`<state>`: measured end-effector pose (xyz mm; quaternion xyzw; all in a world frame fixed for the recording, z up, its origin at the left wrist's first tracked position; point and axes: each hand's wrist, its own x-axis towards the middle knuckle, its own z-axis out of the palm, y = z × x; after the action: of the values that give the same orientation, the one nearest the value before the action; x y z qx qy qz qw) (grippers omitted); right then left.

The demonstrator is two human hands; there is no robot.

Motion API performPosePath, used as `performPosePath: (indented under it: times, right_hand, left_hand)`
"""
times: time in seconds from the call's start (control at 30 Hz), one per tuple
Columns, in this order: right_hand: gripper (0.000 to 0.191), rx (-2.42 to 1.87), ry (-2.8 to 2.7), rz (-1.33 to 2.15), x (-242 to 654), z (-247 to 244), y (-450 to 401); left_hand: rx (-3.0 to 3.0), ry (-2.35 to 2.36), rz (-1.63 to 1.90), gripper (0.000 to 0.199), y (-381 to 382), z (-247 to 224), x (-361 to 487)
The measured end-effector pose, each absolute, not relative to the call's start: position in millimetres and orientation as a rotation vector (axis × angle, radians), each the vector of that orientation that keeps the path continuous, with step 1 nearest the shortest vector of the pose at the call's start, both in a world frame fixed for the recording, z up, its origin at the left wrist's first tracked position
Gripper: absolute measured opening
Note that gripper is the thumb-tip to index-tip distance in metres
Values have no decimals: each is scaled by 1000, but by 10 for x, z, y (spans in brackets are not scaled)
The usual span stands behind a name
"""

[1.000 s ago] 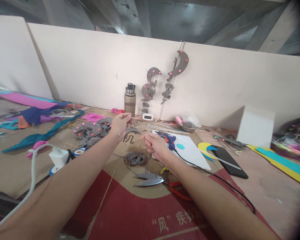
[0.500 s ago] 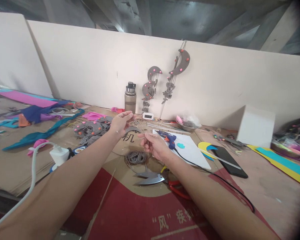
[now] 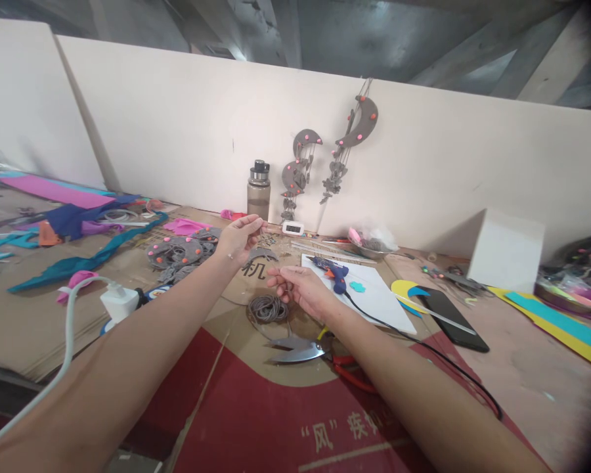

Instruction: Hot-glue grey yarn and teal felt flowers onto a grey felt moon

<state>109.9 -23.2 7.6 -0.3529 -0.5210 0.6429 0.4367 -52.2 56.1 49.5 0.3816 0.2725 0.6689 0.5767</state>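
left hand [image 3: 240, 239]: thumb and forefinger pressed together; anything pinched, cannot tell
right hand [image 3: 298, 287]: fingers half curled; grip unclear
cord [image 3: 267, 309]: coiled below, near scissors [image 3: 301, 352]
cord work: likely handling a length; next calls for steady pinching

Makeshift craft workshop, by look of things. Worktable [image 3: 526, 368] partly covered with flattened printed cardboard [image 3: 256, 420]. Blue glue gun [image 3: 340, 281] on white sheet [image 3: 387, 312], black lead [image 3: 423, 338] trailing off. Scissors [image 3: 300, 353] lying open near grey cord coil [image 3: 268, 309]. Teal fabric strip [image 3: 91, 261], pink sheet [image 3: 54, 190] and other coloured scraps at left. Finished-looking grey crescent hanging [image 3: 370, 121], dotted pink and orange, against white partition [image 3: 177, 125]. Bare, concrete-looking beams [image 3: 546, 59] overhead; rough, industrial-type shell.
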Motion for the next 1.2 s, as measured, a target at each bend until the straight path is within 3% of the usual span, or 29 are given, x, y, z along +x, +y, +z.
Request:
performPosePath:
  times: [0.73, 0.83, 1.0, 1.2]
  right_hand:
    - [24, -1183, -1677, 1154, 1086, 4, -175]
    - [24, -1244, -1809, 920, 1087, 65, -206]
    - [49, -1285, -1817, 447, 1087, 292, -315]
    - [65, -1042, -1572, 688, 1063, 388, -309]
  left_hand:
    - [871, 628, 1669, 12, 605, 484, -560]
    - [896, 593, 1670, 12, 592, 498, -519]
    - [1008, 581, 1657, 18, 494, 568, -426]
    - [1110, 540, 1563, 26, 278, 590, -219]
